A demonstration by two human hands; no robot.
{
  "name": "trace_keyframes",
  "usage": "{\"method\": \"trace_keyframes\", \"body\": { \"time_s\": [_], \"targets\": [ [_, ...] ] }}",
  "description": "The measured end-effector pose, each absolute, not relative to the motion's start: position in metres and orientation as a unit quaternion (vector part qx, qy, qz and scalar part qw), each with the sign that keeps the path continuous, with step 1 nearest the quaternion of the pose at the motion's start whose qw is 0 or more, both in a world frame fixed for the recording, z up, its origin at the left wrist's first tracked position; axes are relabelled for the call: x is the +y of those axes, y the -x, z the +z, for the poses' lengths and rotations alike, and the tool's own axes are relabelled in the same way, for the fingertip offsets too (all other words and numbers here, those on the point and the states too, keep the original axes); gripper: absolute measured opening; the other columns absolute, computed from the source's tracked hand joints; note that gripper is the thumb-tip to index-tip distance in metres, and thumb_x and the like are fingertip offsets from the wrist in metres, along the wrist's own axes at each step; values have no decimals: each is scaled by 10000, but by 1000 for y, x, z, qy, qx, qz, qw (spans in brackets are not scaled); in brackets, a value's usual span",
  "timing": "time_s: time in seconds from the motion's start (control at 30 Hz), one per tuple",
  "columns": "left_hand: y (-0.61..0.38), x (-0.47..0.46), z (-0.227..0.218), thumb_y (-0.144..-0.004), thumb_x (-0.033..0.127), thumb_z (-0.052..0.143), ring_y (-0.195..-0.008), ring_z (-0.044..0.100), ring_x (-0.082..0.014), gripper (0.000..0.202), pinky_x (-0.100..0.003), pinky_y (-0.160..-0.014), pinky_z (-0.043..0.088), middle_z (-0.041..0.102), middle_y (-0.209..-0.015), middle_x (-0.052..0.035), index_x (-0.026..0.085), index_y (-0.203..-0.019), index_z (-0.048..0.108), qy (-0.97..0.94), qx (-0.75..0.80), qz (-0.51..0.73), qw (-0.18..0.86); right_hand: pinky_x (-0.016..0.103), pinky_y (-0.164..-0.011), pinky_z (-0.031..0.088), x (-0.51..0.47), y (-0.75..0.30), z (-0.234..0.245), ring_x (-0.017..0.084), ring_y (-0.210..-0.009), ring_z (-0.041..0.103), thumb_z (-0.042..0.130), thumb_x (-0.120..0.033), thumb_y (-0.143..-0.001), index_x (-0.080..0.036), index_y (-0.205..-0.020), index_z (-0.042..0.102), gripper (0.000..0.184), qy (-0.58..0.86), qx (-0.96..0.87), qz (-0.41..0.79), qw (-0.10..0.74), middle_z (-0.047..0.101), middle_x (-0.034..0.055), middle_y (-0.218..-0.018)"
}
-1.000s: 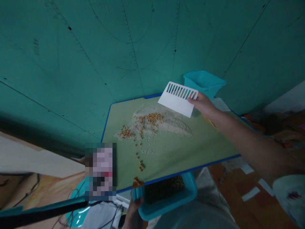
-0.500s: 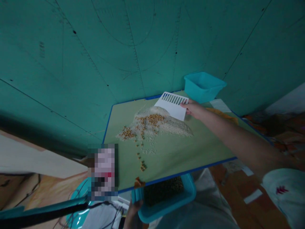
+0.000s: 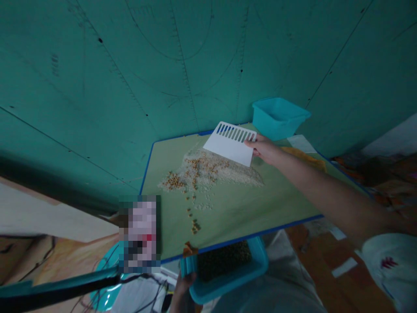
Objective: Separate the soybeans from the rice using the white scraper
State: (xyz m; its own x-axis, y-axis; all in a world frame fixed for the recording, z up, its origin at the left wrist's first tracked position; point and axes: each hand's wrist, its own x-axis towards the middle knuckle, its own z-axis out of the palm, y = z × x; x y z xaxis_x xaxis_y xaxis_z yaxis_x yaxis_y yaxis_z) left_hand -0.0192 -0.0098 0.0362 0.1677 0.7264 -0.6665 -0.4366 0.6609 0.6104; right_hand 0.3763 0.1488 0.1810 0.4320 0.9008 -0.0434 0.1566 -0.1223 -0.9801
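Observation:
My right hand (image 3: 262,149) grips a white slotted scraper (image 3: 228,148) by its right edge, fingers closed on it. The scraper's lower edge meets the back of a heap of pale, rice-like grains (image 3: 243,172) on the table. Yellow beans (image 3: 174,180) lie mixed through the heap, thickest at its left end. My left hand (image 3: 183,284), low in view, is closed on the left side of a blue bin (image 3: 233,288) below the table's front edge. Dark grains (image 3: 224,261) fill part of this bin.
A second blue bin (image 3: 276,124) stands at the table's back right, near a white sheet (image 3: 301,143) and an orange cloth (image 3: 302,157). Behind the blue-edged table (image 3: 247,221) rises a green wall. Loose beans (image 3: 195,227) and a brown scrap (image 3: 189,249) lie near the front edge.
The scraper has shifted slightly left and toward me over the heap. The cluster of yellow beans at the heap's middle has thinned, with pale grains showing there. My left hand and its bin stay put.

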Motion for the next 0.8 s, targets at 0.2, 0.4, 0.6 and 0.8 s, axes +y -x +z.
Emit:
{"method": "trace_keyframes", "body": {
  "time_s": [0.2,0.4,0.6,0.8],
  "targets": [
    [13,-9,46,-573,327,688,-1160,472,-403,127,-488,-917,403,767,-781,-32,312,-696,716,-146,513,395,748,290,-532,432,148,-386,183,189,-738,589,566,-239,-768,-233,-972,539,206,676,-388,304,548,629,41,-840],
    [12,-7,48,-555,336,700,-1188,446,-388,216,-467,-945,379,766,-821,-19,321,-769,724,-160,514,392,746,290,-548,436,145,-387,175,207,-780,591,599,-230,-734,-208,-875,559,148,695,-376,290,540,635,51,-841],
    [14,-7,50,-563,361,697,-1102,509,-424,105,-504,-899,406,749,-688,-50,287,-636,711,-185,513,368,753,296,-520,447,147,-377,170,199,-700,609,574,-226,-756,-201,-837,554,88,692,-366,321,533,648,58,-798],
    [17,-7,47,-554,388,696,-1057,539,-425,154,-495,-871,431,756,-716,-54,276,-658,716,-203,511,355,756,305,-597,485,141,-360,184,204,-806,619,581,-210,-744,-201,-868,559,127,665,-392,328,544,660,55,-920]
  ]
}}
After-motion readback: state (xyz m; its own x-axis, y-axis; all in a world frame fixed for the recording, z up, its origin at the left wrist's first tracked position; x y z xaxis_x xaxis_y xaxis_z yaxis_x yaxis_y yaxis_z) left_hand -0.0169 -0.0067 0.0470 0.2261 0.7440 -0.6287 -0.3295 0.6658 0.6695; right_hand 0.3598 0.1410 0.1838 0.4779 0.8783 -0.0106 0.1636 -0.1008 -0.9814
